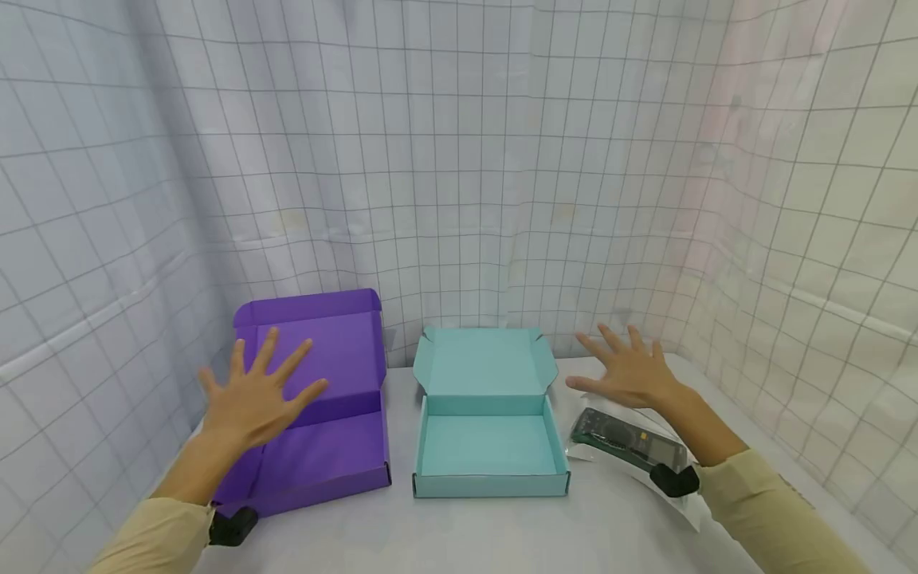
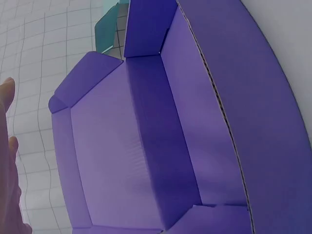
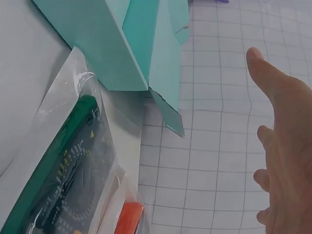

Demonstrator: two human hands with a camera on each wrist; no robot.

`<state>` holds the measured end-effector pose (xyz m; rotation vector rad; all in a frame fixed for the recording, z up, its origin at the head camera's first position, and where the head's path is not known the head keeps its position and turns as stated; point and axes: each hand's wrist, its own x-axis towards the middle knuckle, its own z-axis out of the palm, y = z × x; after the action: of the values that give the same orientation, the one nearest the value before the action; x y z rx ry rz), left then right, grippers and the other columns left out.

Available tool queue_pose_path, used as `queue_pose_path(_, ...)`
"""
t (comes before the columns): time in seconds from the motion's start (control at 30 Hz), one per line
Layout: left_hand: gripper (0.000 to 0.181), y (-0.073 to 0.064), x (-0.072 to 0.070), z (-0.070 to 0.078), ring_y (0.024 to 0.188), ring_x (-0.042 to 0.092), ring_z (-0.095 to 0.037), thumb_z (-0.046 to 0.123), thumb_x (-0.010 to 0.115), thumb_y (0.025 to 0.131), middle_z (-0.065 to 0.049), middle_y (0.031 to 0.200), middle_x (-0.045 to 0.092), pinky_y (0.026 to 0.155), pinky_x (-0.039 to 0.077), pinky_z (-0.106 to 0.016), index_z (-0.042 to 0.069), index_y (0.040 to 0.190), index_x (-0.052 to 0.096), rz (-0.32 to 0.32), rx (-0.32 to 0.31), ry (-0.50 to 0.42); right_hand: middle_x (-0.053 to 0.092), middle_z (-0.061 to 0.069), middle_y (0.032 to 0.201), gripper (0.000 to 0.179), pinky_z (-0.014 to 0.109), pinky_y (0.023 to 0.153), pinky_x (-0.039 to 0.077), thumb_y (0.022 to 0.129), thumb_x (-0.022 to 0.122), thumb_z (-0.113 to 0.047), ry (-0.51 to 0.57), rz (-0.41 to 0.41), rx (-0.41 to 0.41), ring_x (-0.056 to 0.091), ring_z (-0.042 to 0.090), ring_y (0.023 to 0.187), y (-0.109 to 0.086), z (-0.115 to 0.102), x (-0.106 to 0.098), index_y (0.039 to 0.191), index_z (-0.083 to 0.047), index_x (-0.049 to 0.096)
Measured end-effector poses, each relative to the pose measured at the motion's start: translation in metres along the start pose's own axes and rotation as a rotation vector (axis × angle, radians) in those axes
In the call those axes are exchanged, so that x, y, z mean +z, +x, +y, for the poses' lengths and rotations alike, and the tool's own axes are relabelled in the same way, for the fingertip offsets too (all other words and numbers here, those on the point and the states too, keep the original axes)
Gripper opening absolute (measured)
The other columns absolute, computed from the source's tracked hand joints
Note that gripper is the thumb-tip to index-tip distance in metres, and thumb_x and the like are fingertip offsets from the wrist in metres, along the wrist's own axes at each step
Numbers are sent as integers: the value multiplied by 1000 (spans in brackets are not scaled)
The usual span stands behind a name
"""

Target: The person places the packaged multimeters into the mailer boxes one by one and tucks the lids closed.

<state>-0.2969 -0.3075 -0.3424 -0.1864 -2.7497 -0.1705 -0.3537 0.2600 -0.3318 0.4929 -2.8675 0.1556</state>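
A person's left hand [image 1: 251,402] is spread over a purple cardboard box [image 1: 323,458] with its lid raised, its grip wide; the right hand [image 1: 629,376], its grip just as wide, is near a dark rectangular device with a green casing [image 1: 631,438] inside a clear plastic bag [image 3: 74,78]. Between them on the white tabletop [image 1: 488,538] stands an open teal cardboard box [image 1: 495,486], the purple one at its nine o'clock, the bagged device at its three o'clock.
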Motion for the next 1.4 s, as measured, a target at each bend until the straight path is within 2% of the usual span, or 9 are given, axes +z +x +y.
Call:
queue_pose_path(0.17,81,-7,0,-10,143,2,-67,74,39,99,-21,170,2,94,-9,-91,36,167,15,15,6,8,21,22,167,94,87,103,9,93,49,-78,6,6,-8,11,62,146,-5,14,1,164,-20,32)
queue_pose_path(0.37,80,-24,7,-24,141,10,-68,71,41,101,-27,168,10,95,-1,-92,35,167,14,21,-6,18,26,26,164,94,88,102,13,91,56,-74,35,20,-4,17,64,144,-10,37,7,163,-17,34)
queue_pose_path(0.63,79,-52,19,-41,141,13,-68,63,49,102,-34,164,13,98,8,-89,29,167,19,37,-16,-65,25,28,164,94,87,102,10,93,57,-72,103,-4,71,14,65,144,-15,71,19,164,-16,31)
queue_pose_path(0.8,80,-69,27,-53,138,16,-69,60,49,104,-36,163,12,94,16,-89,24,168,17,-10,-33,-91,24,32,162,96,89,99,9,93,59,-69,172,-24,93,12,68,142,-17,93,29,164,-12,27)
queue_pose_path(0.97,81,-84,35,-64,133,23,-72,57,51,104,-44,155,22,89,26,-88,12,165,23,-31,-50,-114,27,37,159,97,92,94,12,93,61,-64,182,-20,70,15,71,139,-19,116,39,164,-8,25)
queue_pose_path(1.07,82,-91,40,-70,130,25,-74,55,52,104,-48,151,24,91,26,-88,7,164,22,-41,-61,-150,28,38,157,97,93,92,15,93,62,-64,183,-15,68,17,73,137,-20,128,47,163,-7,25)
queue_pose_path(1.17,84,-95,42,-72,129,26,-74,51,51,106,-51,149,23,93,25,-87,-1,163,19,-68,-74,-226,29,40,156,97,93,92,18,94,62,-63,191,-21,72,19,74,135,-21,139,56,162,-4,26)
queue_pose_path(1.27,86,-98,43,-73,131,27,-72,48,51,106,-51,149,24,96,27,-83,-13,158,19,-105,-89,-319,31,42,153,97,87,99,19,94,65,-59,232,-36,66,25,70,135,-23,144,62,160,2,28)
queue_pose_path(1.4,85,-101,44,-74,127,43,-65,41,58,105,-47,145,36,96,41,-72,-22,151,24,-177,-111,-423,34,43,151,99,80,105,25,92,70,-54,321,-76,71,32,64,136,-27,146,66,157,9,29)
